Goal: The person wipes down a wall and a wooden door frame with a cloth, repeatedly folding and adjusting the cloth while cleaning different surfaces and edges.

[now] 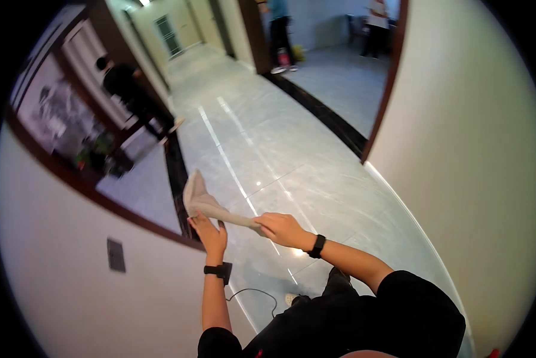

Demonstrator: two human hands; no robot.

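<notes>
A pale beige cloth [203,200] stretches in the air in front of me, its left end flared upward and its right part twisted narrow. My right hand [283,230] is closed on the cloth's right end. Below the cloth's wider left part is my left hand [211,235], with fingers stretched upward and thumb apart. Its fingertips meet the cloth's lower edge. Each wrist wears a black band.
A glossy tiled floor [315,179] runs down the corridor between a left wall [59,250] with a switch plate [116,255] and a right wall [476,149]. A person in black [125,86] stands at the left doorway; two people are beyond the right opening. A thin cable [256,290] hangs near my legs.
</notes>
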